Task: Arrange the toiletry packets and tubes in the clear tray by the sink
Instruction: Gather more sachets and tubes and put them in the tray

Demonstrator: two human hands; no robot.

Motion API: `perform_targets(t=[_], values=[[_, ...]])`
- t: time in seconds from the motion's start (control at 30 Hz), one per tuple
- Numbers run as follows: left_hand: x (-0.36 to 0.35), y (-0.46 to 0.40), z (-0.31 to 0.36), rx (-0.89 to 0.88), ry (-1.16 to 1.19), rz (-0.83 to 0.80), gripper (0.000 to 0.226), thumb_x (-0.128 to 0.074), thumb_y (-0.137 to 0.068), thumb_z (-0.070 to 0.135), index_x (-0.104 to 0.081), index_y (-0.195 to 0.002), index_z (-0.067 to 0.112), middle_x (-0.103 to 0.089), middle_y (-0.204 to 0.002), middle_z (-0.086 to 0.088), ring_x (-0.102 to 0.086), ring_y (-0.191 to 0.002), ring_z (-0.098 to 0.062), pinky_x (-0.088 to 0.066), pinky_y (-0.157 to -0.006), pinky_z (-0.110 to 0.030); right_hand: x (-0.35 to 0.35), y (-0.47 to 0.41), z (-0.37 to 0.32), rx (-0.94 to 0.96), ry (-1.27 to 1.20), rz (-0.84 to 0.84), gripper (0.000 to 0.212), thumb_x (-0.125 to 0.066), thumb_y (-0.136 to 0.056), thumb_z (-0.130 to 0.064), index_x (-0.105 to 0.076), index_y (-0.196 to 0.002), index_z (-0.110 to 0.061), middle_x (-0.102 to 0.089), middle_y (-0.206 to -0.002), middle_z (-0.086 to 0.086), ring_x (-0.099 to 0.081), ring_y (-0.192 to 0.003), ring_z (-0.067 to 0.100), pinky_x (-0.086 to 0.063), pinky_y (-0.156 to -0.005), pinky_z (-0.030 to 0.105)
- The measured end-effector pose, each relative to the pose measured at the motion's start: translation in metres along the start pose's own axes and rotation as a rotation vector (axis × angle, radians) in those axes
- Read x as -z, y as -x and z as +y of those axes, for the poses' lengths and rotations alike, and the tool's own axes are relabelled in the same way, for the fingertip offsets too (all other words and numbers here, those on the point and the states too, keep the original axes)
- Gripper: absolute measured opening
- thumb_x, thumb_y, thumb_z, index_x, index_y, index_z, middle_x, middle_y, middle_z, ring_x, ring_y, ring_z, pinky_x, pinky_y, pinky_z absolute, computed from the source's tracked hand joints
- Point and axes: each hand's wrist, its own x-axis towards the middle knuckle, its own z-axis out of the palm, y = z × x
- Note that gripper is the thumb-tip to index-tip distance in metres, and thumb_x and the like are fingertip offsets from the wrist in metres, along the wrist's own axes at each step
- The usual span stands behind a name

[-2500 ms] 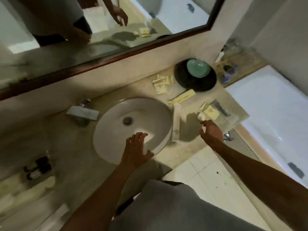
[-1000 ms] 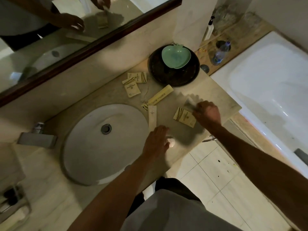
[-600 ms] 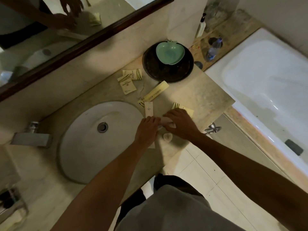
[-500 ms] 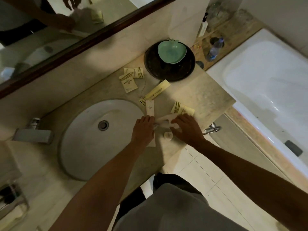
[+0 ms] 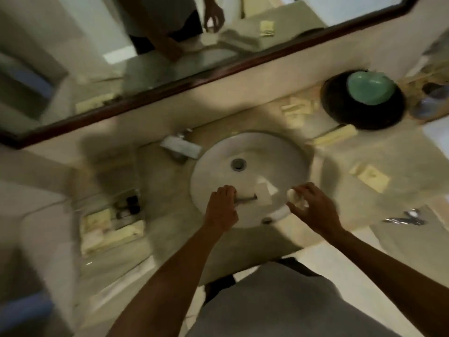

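The clear tray (image 5: 110, 221) sits on the counter (image 5: 170, 229) to the left of the sink (image 5: 250, 176), well apart from both hands. It contains pale packets (image 5: 114, 233) along its near side and small dark-capped bottles (image 5: 132, 205) at its far side; blur prevents a count.

The left hand (image 5: 222, 210) is over the near part of the sink, closed on a thin dark-and-white item (image 5: 252, 198), likely a tube. The right hand (image 5: 313, 207) is at the basin's near right rim, fingers curled around a small pale round object (image 5: 295, 198).

Loose packets remain right of the sink: a flat yellow packet (image 5: 371, 178), a long pale packet (image 5: 334, 137), and a cluster of small packets (image 5: 297, 110) near the wall. Beyond these stands a black plate (image 5: 362, 110) carrying a green dish (image 5: 370, 90).
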Motion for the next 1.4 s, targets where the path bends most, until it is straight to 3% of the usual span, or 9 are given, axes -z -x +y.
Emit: perform_targets(t=[0.23,0.43,0.63,0.77,0.9,1.2,1.3,1.4], values=[[0.089,0.107,-0.158,0.305,-0.008,-0.014,0.055,-0.069,-0.068,0.015,-0.052,-0.120,0.009,-0.056,-0.119,-0.014,-0.052,-0.108,-0.033,-0.042,-0.091,-0.039,-0.114,-0.025,-0.186,0.185,-0.128,-0.153,0.040,-0.080,-0.078,-0.032,-0.067,-0.113,-0.017,-0.058,-0.105,-0.003,-0.061,-0.083,0.018,-0.054,-0.065,0.035],[0.137,0.193,-0.280,0.468,-0.026,0.020,0.062,-0.070,-0.070,0.021,-0.048,-0.127,0.009,-0.054,-0.121,-0.014,-0.051,-0.108,-0.034,-0.042,-0.090,-0.039,-0.189,-0.035,-0.301,0.270,-0.137,-0.313,0.043,-0.074,-0.084,-0.039,-0.064,-0.119,-0.016,-0.059,-0.113,0.001,-0.060,-0.091,0.015,-0.057,-0.073,0.034],[0.144,0.241,-0.327,0.444,0.009,0.045,0.055,-0.073,-0.072,0.033,-0.049,-0.118,0.018,-0.058,-0.113,-0.007,-0.057,-0.098,-0.025,-0.052,-0.082,-0.038,-0.235,-0.052,-0.380,0.342,-0.082,-0.376,0.045,-0.071,-0.086,-0.041,-0.059,-0.126,-0.023,-0.062,-0.117,-0.002,-0.053,-0.103,0.012,-0.050,-0.084,0.031],[0.137,0.244,-0.331,0.344,-0.040,-0.008,0.044,-0.069,-0.074,0.036,-0.050,-0.109,0.017,-0.054,-0.107,-0.003,-0.051,-0.094,-0.022,-0.044,-0.081,-0.036,-0.260,-0.071,-0.410,0.394,0.107,-0.404,0.042,-0.074,-0.081,-0.044,-0.064,-0.117,-0.024,-0.063,-0.115,-0.001,-0.050,-0.099,0.016,-0.045,-0.079,0.032],[0.128,0.245,-0.335,0.326,-0.067,-0.017,0.041,-0.067,-0.075,0.036,-0.047,-0.106,0.017,-0.053,-0.106,-0.005,-0.049,-0.096,-0.025,-0.039,-0.084,-0.037,-0.270,-0.082,-0.417,0.329,0.226,-0.442,0.044,-0.078,-0.077,-0.040,-0.063,-0.116,-0.026,-0.059,-0.119,0.002,-0.048,-0.106,0.021,-0.042,-0.085,0.034],[0.123,0.246,-0.342,0.358,-0.079,-0.004,0.041,-0.065,-0.073,0.037,-0.046,-0.104,0.019,-0.053,-0.103,-0.004,-0.050,-0.095,-0.024,-0.041,-0.089,-0.040,-0.266,-0.102,-0.412,0.282,0.252,-0.545,0.048,-0.083,-0.072,-0.038,-0.065,-0.115,-0.027,-0.061,-0.121,0.001,-0.046,-0.111,0.023,-0.033,-0.086,0.038],[0.124,0.247,-0.344,0.356,-0.082,0.010,0.040,-0.066,-0.073,0.036,-0.046,-0.104,0.020,-0.053,-0.104,-0.003,-0.049,-0.095,-0.024,-0.042,-0.088,-0.039,-0.264,-0.107,-0.410,0.301,0.273,-0.625,0.047,-0.080,-0.076,-0.042,-0.065,-0.118,-0.029,-0.059,-0.125,0.000,-0.045,-0.115,0.023,-0.034,-0.091,0.040],[0.124,0.249,-0.346,0.355,-0.074,0.020,0.040,-0.068,-0.072,0.035,-0.046,-0.102,0.020,-0.053,-0.102,-0.003,-0.049,-0.094,-0.023,-0.042,-0.087,-0.039,-0.262,-0.104,-0.407,0.353,0.291,-0.579,0.039,-0.073,-0.083,-0.041,-0.065,-0.119,-0.030,-0.060,-0.126,0.000,-0.046,-0.115,0.023,-0.035,-0.091,0.040]])
